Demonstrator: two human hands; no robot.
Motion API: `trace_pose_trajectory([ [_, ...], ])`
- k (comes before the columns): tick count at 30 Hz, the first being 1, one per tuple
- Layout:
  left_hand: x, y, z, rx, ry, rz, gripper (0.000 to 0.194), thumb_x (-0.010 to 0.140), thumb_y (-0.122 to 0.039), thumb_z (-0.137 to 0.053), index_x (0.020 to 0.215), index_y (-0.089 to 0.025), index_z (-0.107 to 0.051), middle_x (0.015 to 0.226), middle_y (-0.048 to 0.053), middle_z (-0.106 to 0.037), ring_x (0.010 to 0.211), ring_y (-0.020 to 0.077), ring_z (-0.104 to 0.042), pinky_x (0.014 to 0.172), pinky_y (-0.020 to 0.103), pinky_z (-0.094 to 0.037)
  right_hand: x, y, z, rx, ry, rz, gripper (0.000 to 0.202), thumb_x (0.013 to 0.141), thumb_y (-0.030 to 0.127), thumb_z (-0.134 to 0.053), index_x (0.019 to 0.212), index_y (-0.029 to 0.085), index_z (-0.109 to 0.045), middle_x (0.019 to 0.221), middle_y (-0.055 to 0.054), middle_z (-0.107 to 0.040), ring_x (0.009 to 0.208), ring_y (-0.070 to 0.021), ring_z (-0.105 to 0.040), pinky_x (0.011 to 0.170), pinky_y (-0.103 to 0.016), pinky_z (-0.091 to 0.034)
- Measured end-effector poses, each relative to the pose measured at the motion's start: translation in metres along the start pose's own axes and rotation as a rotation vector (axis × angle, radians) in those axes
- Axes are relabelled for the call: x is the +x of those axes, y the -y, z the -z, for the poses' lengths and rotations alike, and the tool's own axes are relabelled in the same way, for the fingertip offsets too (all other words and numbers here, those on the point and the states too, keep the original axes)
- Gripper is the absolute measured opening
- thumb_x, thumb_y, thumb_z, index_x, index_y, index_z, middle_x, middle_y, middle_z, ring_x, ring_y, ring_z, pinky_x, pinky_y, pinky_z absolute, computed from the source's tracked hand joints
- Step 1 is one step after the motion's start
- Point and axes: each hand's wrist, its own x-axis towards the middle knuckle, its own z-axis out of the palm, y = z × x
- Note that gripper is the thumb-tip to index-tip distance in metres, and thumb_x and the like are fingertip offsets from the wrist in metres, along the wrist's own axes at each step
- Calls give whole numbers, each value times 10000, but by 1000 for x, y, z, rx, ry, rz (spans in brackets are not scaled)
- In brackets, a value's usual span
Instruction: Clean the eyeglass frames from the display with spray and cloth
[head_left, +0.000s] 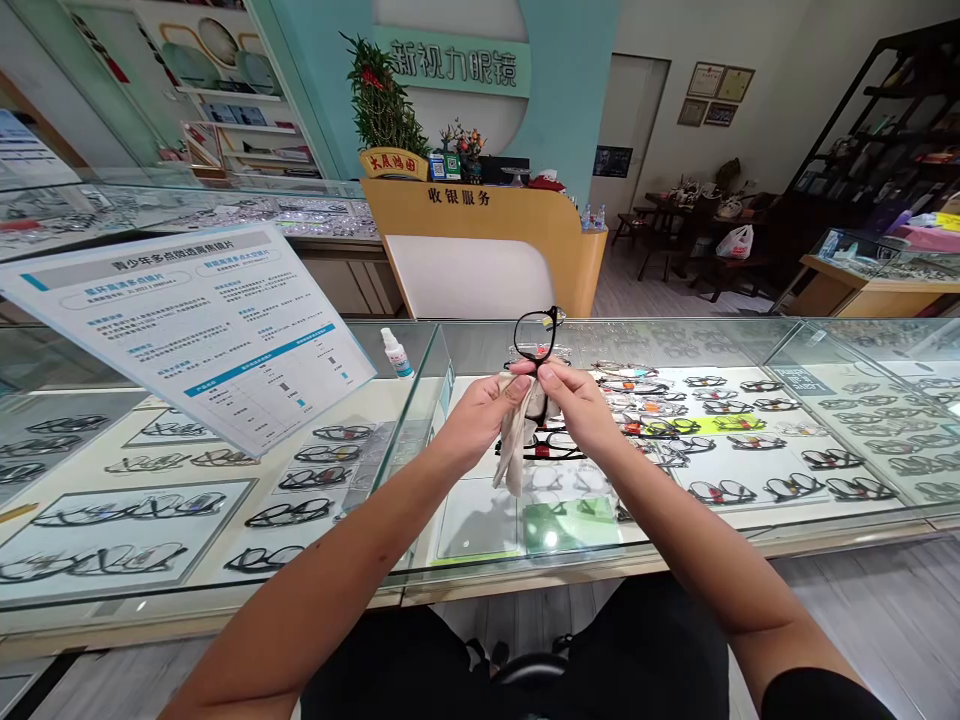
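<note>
Glass case (pixel 472 520) contains eyewear (pixel 721 493) beneath held black spectacles (pixel 535 336).

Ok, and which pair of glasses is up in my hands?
The black-framed pair, on end between left hand and right hand, with a cloth; the other glasses lie inside the display cases.

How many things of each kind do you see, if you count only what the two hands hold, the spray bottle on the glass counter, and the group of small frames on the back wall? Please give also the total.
Black-framed eyeglasses: 1
Cloth: 1
Spray bottle: 1
Small wall frames: 4
Total: 7
</note>
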Motion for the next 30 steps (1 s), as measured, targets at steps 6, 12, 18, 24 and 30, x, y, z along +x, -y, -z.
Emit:
trace_pose_trajectory([
  [6,-1,-1,-2,48,-36,24,698,719,-791,-968,765,-187,-621,656,-38,-605,631,124,-532,630,263,-420,0,1,-2,14,10,2,558,1009,781,-693,1084,281,-929,1079,-73,-761,1155,-293,-682,1209,-469,-453],
  [12,-3,-2,-5,35,-48,6,678,697,-751,-1001,806,-177,-656,694,-20,-623,653,135,-542,652,281,-423,0,4,-3,50,20,-34,552,982,793,-720,1030,283,-927,1136,-74,-782,1216,-295,-691,1173,-450,-490],
  [18,-2,-1,-3,45,-65,-2,634,627,-588,-1080,854,-194,-638,695,-52,-571,659,121,-486,664,272,-404,1,-7,-3,217,6,-181,557,904,797,-803,1083,282,-914,1182,-74,-816,1205,-298,-710,1112,-423,-536],
  [24,-3,-2,-3,89,-34,1,609,649,-457,-1067,1043,-177,-696,796,-37,-639,699,122,-522,676,256,-418,1,-4,-5,372,-16,-249,499,833,745,-893,1004,276,-901,1198,-63,-844,1155,-283,-742,1054,-394,-568],
  [30,-5,0,-4,166,12,-43,693,750,-449,-1005,1310,-174,-701,931,9,-709,804,164,-602,740,268,-478,4,-6,-2,441,-78,-313,532,789,742,-909,1031,269,-885,1163,-79,-852,1036,-264,-727,899,-366,-591],
])
